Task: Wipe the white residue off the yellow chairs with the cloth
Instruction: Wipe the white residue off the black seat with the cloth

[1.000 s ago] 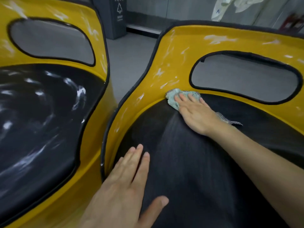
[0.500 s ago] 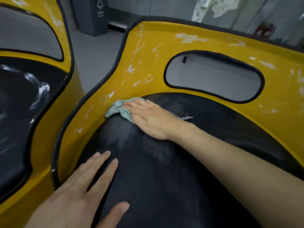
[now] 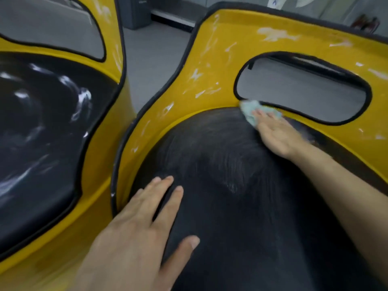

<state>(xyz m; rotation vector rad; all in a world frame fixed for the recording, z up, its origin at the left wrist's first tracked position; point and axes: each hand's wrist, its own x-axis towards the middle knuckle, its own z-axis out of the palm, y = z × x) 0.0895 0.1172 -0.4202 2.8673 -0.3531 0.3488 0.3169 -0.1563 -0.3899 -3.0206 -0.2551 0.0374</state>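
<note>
Two yellow chairs with black seats stand side by side. On the right chair (image 3: 212,66), white residue streaks the yellow backrest. My right hand (image 3: 275,135) presses a pale green cloth (image 3: 251,111) flat against the seam between the black seat and the backrest, just below the backrest's oval opening. Its fingers lie straight over the cloth. My left hand (image 3: 136,229) rests flat, fingers spread, on the front left of the same black seat. The left chair (image 3: 98,156) carries white smears on its black seat and its yellow backrest.
A strip of grey floor (image 3: 155,59) runs between the two chairs. A dark grey bin (image 3: 138,11) stands on the floor behind them. Pale garments (image 3: 294,1) hang at the top right.
My right hand has slid the cloth to the right along the seat's back edge, from the left curve to under the oval opening. My left hand stays flat on the seat.
</note>
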